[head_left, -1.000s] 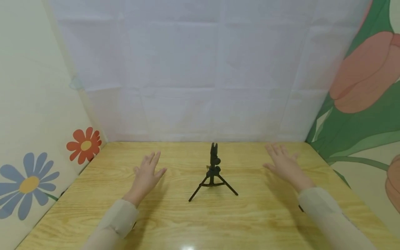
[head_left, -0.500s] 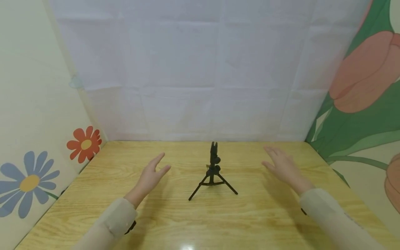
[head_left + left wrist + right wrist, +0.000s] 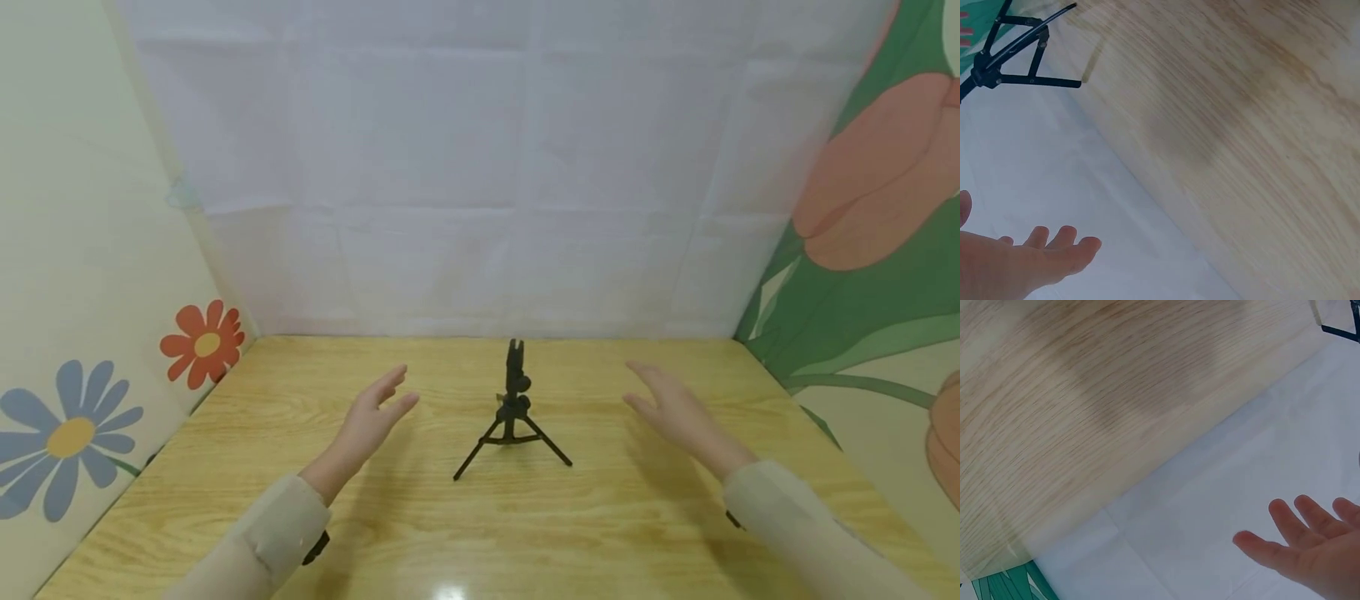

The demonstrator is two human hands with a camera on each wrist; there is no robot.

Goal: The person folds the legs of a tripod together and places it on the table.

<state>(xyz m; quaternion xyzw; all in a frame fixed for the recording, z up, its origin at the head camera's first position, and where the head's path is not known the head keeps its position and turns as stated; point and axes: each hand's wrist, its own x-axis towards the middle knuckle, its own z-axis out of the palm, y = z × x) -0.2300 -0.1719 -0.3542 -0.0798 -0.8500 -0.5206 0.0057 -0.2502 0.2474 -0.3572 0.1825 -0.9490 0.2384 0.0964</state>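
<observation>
- Wooden table (image 3: 540,533), white cloth (image 3: 480,183) behind; black tripod (image 3: 513,408) standing mid-table.
- Left hand (image 3: 370,422) and right hand (image 3: 672,412) flank it, empty, fingers loosely extended.
- Seemingly reaching; gripping it calls for moving inward.

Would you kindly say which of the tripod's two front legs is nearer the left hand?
The left leg, which splays toward the side of the left hand; the right leg splays toward the right hand.
</observation>
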